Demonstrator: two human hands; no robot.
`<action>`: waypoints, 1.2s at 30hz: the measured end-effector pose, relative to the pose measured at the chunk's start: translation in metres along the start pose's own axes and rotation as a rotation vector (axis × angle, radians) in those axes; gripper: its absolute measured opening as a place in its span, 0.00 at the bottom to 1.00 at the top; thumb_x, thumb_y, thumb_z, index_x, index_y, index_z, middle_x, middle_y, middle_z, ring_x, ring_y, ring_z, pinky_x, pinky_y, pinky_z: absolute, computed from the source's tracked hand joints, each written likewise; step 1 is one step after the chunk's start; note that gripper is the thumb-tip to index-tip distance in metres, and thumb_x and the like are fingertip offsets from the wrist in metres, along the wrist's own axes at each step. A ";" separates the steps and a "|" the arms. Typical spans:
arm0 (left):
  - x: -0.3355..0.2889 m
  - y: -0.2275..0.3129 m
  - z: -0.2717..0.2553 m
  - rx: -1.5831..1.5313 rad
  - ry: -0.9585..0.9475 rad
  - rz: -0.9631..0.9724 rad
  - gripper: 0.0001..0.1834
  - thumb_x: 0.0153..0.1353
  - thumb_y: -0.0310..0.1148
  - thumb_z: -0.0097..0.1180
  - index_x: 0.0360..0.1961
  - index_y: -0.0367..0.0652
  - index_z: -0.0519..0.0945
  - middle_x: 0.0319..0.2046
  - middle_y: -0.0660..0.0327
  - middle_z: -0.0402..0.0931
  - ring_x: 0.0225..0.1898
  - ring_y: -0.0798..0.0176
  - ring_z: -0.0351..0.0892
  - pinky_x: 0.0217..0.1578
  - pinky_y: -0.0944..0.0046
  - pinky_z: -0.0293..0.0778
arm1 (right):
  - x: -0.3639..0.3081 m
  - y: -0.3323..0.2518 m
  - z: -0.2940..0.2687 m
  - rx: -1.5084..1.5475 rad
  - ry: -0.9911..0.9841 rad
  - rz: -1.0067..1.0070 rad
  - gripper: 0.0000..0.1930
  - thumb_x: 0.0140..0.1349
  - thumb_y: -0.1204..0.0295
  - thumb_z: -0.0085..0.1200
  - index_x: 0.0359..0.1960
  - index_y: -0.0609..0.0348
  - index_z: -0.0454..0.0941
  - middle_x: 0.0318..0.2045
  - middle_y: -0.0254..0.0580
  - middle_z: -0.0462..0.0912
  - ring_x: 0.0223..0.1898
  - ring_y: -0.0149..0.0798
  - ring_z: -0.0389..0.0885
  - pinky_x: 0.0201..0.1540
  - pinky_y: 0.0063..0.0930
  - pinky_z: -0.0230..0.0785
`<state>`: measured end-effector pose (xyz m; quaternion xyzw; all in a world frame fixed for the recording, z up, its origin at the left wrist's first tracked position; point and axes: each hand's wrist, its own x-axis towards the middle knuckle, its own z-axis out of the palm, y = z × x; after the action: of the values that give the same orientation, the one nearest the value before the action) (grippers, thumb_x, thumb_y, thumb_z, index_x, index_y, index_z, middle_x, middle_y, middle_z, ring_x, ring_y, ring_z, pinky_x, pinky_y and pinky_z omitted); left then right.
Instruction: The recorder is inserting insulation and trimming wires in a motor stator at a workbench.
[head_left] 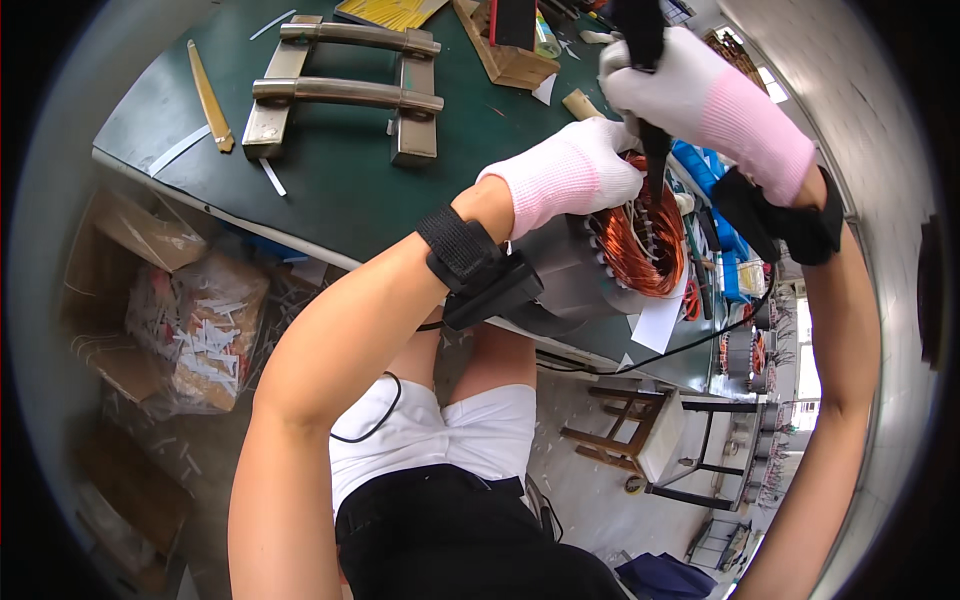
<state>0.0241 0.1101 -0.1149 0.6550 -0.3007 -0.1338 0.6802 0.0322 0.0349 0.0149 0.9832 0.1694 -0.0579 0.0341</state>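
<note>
- Head view: our left hand (603,163) touches the coil (628,252), grip unclear to us.
- Our right hand (668,88) grasps a black tool (655,150) at the coil.

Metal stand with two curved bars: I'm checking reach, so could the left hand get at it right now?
Probably yes. The left hand is at the copper winding, but only green tabletop shows between it and the metal stand, so a sideways reach looks free once it leaves there.

Orange coils (637,250), dark grey cylinder (572,265), green table (340,200)
</note>
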 end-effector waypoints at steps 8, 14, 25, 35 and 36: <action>0.009 -0.008 0.013 -0.041 0.064 0.202 0.23 0.52 0.27 0.51 0.52 0.34 0.77 0.39 0.52 0.81 0.41 0.61 0.80 0.44 0.67 0.75 | -0.006 0.057 -0.033 0.050 0.018 0.218 0.13 0.59 0.62 0.49 0.29 0.60 0.78 0.19 0.36 0.79 0.23 0.29 0.79 0.29 0.23 0.73; -0.001 -0.008 0.004 -0.032 0.067 0.121 0.26 0.51 0.24 0.49 0.54 0.35 0.76 0.40 0.54 0.80 0.40 0.64 0.79 0.43 0.68 0.75 | -0.085 0.137 -0.024 0.974 0.216 0.343 0.11 0.66 0.63 0.45 0.37 0.56 0.76 0.29 0.34 0.78 0.34 0.30 0.80 0.35 0.28 0.76; -0.015 -0.013 0.015 -0.038 0.192 0.170 0.30 0.49 0.20 0.42 0.57 0.30 0.71 0.53 0.54 0.75 0.52 0.66 0.73 0.54 0.68 0.68 | -0.202 0.103 0.048 1.167 0.775 0.366 0.13 0.72 0.65 0.38 0.47 0.54 0.74 0.38 0.39 0.82 0.34 0.28 0.80 0.27 0.18 0.70; -0.043 -0.002 0.051 0.644 0.507 0.328 0.26 0.53 0.26 0.52 0.56 0.38 0.71 0.49 0.48 0.73 0.52 0.46 0.70 0.54 0.48 0.64 | -0.241 0.328 0.253 2.214 1.089 0.787 0.13 0.67 0.62 0.54 0.39 0.61 0.76 0.37 0.45 0.81 0.36 0.42 0.81 0.43 0.33 0.80; -0.044 -0.003 0.050 0.586 0.530 0.324 0.25 0.54 0.28 0.53 0.56 0.38 0.71 0.47 0.46 0.73 0.52 0.45 0.70 0.55 0.47 0.63 | -0.230 0.313 0.248 2.214 0.830 0.834 0.15 0.67 0.59 0.53 0.38 0.61 0.76 0.37 0.45 0.82 0.35 0.45 0.82 0.42 0.36 0.80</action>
<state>-0.0394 0.0944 -0.1305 0.7766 -0.2399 0.2389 0.5313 -0.1031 -0.3562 -0.1870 0.4071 -0.2956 0.1597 -0.8493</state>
